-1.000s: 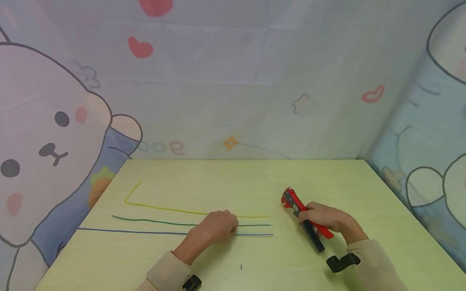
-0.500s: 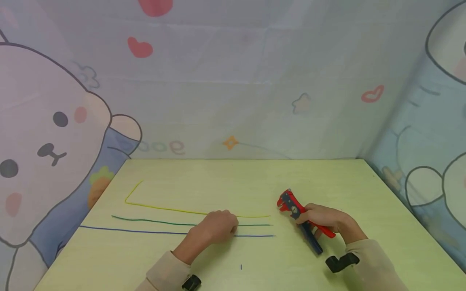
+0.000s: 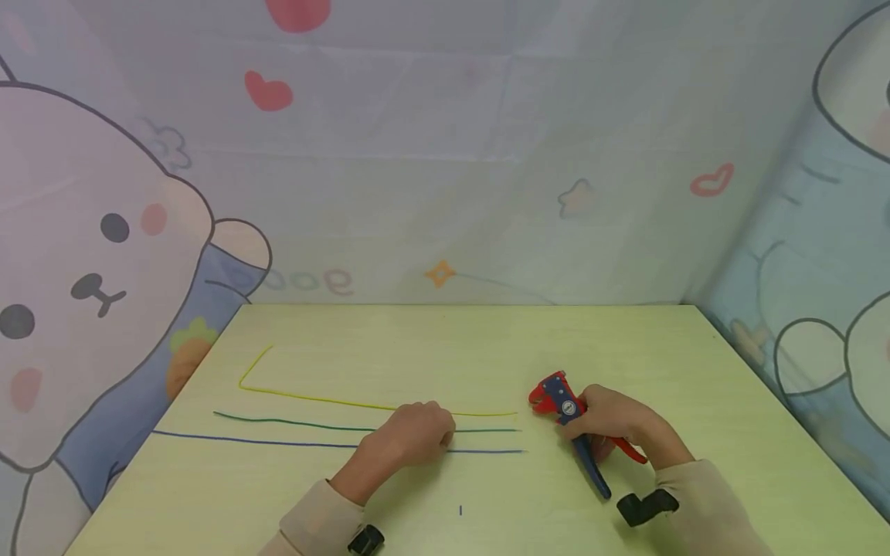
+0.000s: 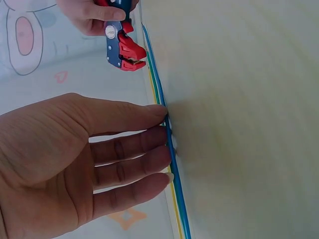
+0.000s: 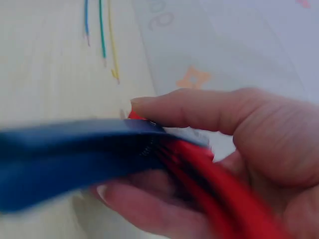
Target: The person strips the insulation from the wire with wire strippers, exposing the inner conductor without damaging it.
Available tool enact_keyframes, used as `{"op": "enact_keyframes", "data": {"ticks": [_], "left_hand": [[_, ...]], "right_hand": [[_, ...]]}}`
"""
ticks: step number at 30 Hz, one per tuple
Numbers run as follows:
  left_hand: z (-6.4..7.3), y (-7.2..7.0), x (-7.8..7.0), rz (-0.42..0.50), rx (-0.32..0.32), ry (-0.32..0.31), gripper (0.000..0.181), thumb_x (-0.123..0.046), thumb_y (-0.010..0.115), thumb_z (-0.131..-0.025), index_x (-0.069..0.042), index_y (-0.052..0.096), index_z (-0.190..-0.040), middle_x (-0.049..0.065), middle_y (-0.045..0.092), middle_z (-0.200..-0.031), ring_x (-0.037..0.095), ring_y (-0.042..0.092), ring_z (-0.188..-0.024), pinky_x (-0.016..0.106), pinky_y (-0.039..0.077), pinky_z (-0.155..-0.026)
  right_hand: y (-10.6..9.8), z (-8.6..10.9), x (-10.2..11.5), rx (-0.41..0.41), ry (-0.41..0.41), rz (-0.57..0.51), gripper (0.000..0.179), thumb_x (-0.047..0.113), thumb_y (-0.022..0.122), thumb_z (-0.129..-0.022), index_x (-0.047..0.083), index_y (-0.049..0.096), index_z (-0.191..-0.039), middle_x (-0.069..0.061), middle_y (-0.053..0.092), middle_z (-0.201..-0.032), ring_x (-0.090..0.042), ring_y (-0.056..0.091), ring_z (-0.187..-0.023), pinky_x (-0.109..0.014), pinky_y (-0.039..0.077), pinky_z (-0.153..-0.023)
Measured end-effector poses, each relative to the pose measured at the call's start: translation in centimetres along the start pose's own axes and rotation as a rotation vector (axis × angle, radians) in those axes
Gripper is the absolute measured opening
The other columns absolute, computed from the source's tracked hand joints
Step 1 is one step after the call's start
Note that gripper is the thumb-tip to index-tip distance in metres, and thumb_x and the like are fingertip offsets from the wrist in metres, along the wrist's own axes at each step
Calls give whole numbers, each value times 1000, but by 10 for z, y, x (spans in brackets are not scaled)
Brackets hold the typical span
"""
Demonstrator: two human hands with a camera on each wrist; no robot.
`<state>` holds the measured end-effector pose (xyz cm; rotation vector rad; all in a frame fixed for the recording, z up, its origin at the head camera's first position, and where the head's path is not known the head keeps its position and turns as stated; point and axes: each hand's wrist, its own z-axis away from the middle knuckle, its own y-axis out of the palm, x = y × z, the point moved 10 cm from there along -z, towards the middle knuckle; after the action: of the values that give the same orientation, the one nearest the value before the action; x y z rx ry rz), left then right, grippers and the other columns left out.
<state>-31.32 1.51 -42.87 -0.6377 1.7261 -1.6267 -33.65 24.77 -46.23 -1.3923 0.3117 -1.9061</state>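
A red and dark blue wire stripper (image 3: pixel 556 398) is gripped in my right hand (image 3: pixel 612 417), its head angled up and left over the table. The right wrist view shows its blue handle (image 5: pixel 75 159) blurred, with the thumb along the tool. My left hand (image 3: pixel 413 434) rests on the wires; in the left wrist view its fairly straight fingers touch the blue wire (image 4: pixel 173 169) at their tips. A yellow wire (image 3: pixel 313 397), bent at its far left, and a green wire (image 3: pixel 292 422) lie beside the blue one. The hand covers their middles.
A short dark blue offcut (image 3: pixel 460 510) lies near the front of the pale wooden table (image 3: pixel 556 332). Behind the table hangs a printed cloth backdrop (image 3: pixel 445 154). Bare wire ends show on the right wrist view's green wire (image 5: pixel 103 40).
My right hand has turned the wire stripper, swinging its head lower and its flat face into view. The blue wire shifted slightly, while my left hand stays in place.
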Motion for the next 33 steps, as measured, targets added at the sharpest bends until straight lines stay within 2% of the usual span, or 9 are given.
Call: {"op": "enact_keyframes", "data": {"ticks": [5, 10, 15, 18, 24, 33], "left_hand": [[-2, 2, 0, 0, 2, 0, 36, -1, 66, -90, -17, 51, -62, -8, 31, -60, 6, 27, -56, 22, 26, -49], [-3, 3, 1, -2, 7, 1, 36, -2, 65, -90, -17, 50, -61, -8, 29, -60, 7, 26, -56, 23, 25, -49], [-2, 3, 1, 6, 11, 0, 37, -1, 65, -90, -17, 50, -60, -8, 29, -60, 7, 26, -55, 23, 24, -49], [-2, 2, 0, 8, 6, 5, 40, 0, 65, -90, -17, 46, -59, -7, 26, -60, 7, 24, -56, 23, 23, -48], [-2, 1, 0, -9, 2, 9, 40, -1, 65, -90, -17, 46, -59, -7, 26, -61, 7, 24, -56, 23, 23, -49], [-2, 2, 0, -2, 9, 2, 38, -1, 66, -90, -17, 48, -60, -8, 28, -60, 7, 25, -56, 23, 24, -49]], "right_hand": [[0, 2, 4, -74, 30, 85, 37, 20, 84, -79, -3, 57, -92, -14, 64, -74, -25, 66, -56, -37, 56, -52], [-2, 7, 12, -141, 9, 203, 41, 23, 82, -78, 0, 51, -90, -13, 60, -70, -22, 59, -52, -34, 51, -48], [-3, 6, 17, -185, -7, 362, 44, 27, 79, -77, -2, 51, -92, -9, 54, -73, -19, 52, -58, -29, 41, -52], [-5, 5, 18, -202, 7, 424, 46, 31, 79, -77, -3, 53, -93, -8, 53, -75, -20, 51, -63, -30, 39, -55], [-5, 2, 17, -216, 13, 464, 45, 34, 78, -78, -2, 55, -91, -8, 54, -75, -20, 51, -64, -30, 38, -56], [-3, 1, 14, -211, 7, 453, 43, 32, 78, -76, -2, 53, -87, -9, 52, -72, -19, 49, -61, -29, 35, -53]]}}
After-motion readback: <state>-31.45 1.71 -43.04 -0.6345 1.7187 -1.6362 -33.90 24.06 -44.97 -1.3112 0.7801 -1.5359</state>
